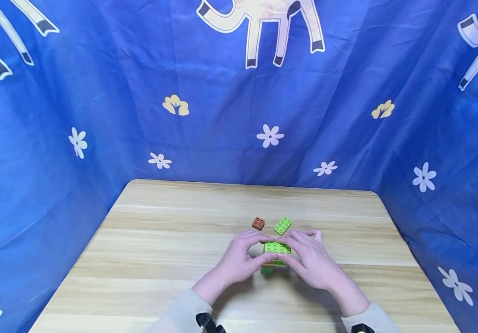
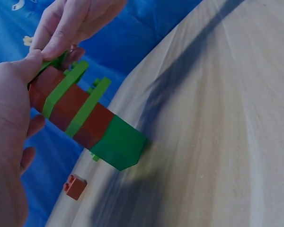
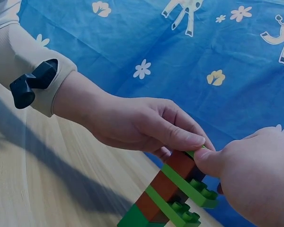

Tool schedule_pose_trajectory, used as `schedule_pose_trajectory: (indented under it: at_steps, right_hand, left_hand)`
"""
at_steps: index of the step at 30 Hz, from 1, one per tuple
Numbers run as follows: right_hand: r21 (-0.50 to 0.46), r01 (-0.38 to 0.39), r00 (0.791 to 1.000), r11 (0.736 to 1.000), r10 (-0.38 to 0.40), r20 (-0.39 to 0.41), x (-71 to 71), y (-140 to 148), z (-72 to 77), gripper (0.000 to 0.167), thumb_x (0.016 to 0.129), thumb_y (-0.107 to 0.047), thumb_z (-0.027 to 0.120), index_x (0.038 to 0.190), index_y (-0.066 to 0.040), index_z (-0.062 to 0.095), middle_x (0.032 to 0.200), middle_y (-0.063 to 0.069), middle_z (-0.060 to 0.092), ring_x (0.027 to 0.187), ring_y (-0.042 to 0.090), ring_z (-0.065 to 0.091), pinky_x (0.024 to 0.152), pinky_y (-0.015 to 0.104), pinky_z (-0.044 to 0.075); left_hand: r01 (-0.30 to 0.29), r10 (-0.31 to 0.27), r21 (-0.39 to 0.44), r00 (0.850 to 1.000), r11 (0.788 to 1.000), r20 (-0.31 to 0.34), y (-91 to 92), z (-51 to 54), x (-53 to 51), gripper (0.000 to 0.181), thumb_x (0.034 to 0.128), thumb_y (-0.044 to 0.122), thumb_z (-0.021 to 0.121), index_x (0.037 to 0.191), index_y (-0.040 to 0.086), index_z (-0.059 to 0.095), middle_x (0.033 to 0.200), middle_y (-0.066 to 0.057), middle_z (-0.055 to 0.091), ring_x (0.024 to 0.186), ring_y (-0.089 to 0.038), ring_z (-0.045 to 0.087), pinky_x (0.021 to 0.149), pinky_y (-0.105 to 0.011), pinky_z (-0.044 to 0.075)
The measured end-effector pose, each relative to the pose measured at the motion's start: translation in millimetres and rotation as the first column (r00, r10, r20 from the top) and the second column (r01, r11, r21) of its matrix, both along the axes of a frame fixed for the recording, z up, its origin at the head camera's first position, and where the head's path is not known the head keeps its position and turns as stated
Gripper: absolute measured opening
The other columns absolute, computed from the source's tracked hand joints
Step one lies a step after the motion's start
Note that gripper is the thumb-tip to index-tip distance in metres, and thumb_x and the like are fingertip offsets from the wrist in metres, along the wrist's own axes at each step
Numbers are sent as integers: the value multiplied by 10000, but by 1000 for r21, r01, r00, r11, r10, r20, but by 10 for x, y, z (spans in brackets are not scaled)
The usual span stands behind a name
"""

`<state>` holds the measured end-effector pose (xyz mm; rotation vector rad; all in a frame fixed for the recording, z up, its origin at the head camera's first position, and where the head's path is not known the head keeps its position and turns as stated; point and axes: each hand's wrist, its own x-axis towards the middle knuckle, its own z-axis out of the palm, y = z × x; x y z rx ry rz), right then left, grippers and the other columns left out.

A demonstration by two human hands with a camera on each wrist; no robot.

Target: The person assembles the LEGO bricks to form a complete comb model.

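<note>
Blue printed fabric is bordering the wood-grain table. The left-hand grip and right-hand grip are pinching the lime-green top plate of a toy-brick tower.

hands: 2 | brick twr: 1 | loose red-brn brick: 1 | loose lime brick: 1 | tbl: 1

Looks like a makeshift recording booth to me, though whether it's inside a home, lab or office, I honestly can't tell. Blue cloth hangs across the back and down both sides, with cartoon animals up top and white flowers lower down, kinda nursery-curtain stuff. Wood-grain bench in the lower middle, plus a black wrist gadget at upper left in the right-wrist view.
</note>
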<state>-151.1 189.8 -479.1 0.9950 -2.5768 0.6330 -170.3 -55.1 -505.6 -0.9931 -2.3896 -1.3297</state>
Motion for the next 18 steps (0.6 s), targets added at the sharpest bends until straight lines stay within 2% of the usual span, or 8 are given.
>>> schedule_pose_trajectory:
  at_steps: [7,12,18]
  right_hand:
    - [1,4,1000,1000,-4,7,-13,-23,7,380,1051,-457,638,1366,-253,693,1121,-201,603,944,17,575,936,443,264]
    - [-8,7,1000,1000,-7,2,-17,-19,-8,379,1046,-460,648,1361,-255,697,1133,-202,609,942,17,579,933,436,266]
    - [-34,8,1000,999,-8,10,-1,-7,-36,388,1034,-467,667,1364,-265,699,1135,-214,605,896,51,590,951,446,275]
  left_hand:
    - [-10,10,-14,1000,1000,-11,-24,20,-15,383,953,476,776,1263,253,762,1213,158,725,1164,-90,646,1035,-446,506]
    - [-29,30,-21,998,999,63,-17,22,10,394,954,504,761,1263,259,761,1220,156,717,1174,-95,642,1057,-455,489]
    - [-75,79,-34,986,997,145,11,35,67,405,927,536,775,1235,273,773,1206,178,721,1177,-134,644,1075,-496,452]
